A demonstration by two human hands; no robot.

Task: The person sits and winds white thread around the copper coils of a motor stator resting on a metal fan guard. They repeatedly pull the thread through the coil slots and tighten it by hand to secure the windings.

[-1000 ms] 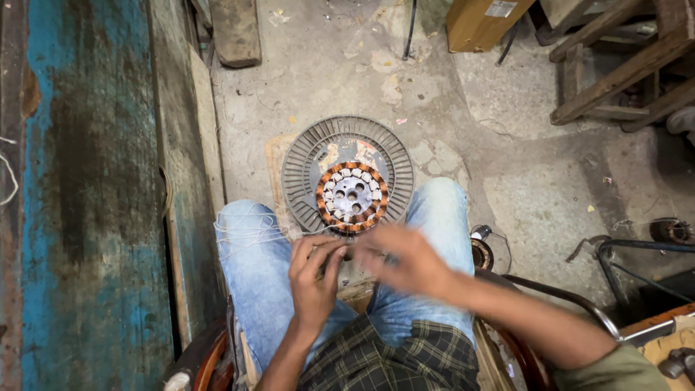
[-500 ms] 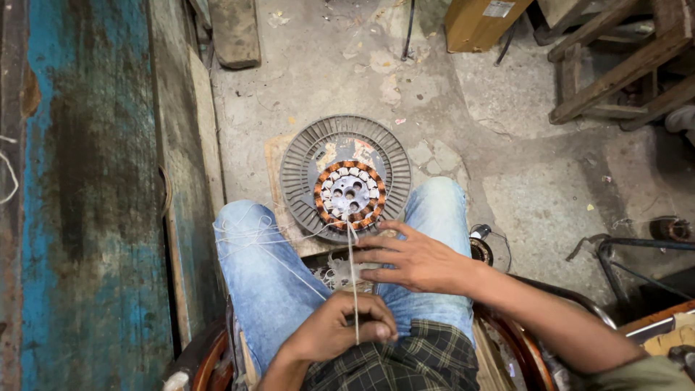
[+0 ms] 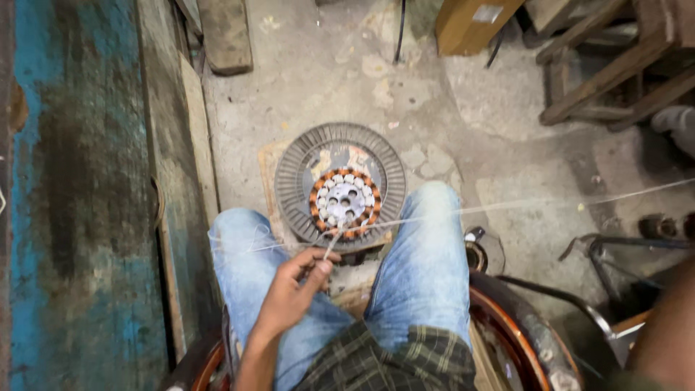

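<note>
Pinching a thin pale thread between thumb and fingers, the person's left hand sits between the knees in blue jeans, just below a round motor stator with copper windings that lies on the concrete floor. A second strand runs taut from the stator off to the right. Only a forearm shows at the lower right edge; the right hand is out of sight, so its grip cannot be told. The risk, judging from this tension, is the thread snapping or slipping from the pinch, or snagging on a winding slot.
</note>
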